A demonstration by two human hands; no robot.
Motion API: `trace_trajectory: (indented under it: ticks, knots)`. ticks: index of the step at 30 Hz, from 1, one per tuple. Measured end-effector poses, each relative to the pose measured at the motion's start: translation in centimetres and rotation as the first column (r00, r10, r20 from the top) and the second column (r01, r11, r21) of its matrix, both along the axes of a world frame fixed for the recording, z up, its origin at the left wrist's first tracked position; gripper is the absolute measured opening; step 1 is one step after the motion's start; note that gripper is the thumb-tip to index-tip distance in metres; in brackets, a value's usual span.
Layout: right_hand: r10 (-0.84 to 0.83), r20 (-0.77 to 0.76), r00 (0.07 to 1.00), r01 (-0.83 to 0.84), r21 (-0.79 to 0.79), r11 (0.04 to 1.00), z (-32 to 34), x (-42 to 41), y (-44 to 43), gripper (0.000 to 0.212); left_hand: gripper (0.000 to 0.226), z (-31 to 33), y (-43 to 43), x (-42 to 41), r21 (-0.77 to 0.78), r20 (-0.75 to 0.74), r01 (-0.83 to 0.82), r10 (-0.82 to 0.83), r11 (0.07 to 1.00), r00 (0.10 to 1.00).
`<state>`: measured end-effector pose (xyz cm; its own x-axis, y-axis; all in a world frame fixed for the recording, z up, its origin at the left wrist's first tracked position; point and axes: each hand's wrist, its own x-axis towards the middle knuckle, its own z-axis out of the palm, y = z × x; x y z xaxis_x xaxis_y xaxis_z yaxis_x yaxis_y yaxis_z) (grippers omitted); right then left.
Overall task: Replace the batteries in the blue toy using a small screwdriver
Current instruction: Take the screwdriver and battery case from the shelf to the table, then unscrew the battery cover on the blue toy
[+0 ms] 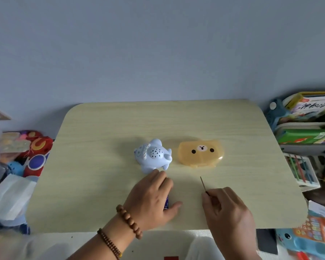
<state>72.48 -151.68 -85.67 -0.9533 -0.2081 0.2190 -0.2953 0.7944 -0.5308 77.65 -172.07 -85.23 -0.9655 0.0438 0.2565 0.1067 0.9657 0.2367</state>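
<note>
The blue toy [153,155] sits mid-counter [101,184], just beyond the left hand [152,197], whose fingers lie flat, together, over a blue battery [166,202]. The right hand [227,209], near the front edge, pinches a small screwdriver [203,183], tip angled toward an orange bear-faced case [201,153].

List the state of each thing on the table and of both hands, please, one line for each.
blue toy: lying on the table, untouched.
orange bear case: closed, flat, beside the toy.
screwdriver: pinched in the right hand, tip raised.
left hand: resting palm down over a blue object, mostly hidden.
</note>
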Motion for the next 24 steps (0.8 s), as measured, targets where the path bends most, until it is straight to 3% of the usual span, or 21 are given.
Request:
trace_trajectory:
  ticks: [16, 24]
  knots:
    - [0.050, -0.183, 0.982, -0.037, 0.075, 0.996, -1.4, 0.3, -0.4, 0.015, 0.041, -1.0, 0.3, 0.1, -0.026, 0.043, 0.020, -0.019, 0.999, 0.999]
    - [0.043, -0.179, 0.983, -0.028, 0.084, 0.996, -1.3, 0.6, -0.3, 0.016, 0.042, -1.0, 0.4, 0.5, 0.023, 0.055, -0.010, 0.009, 1.000, 0.998]
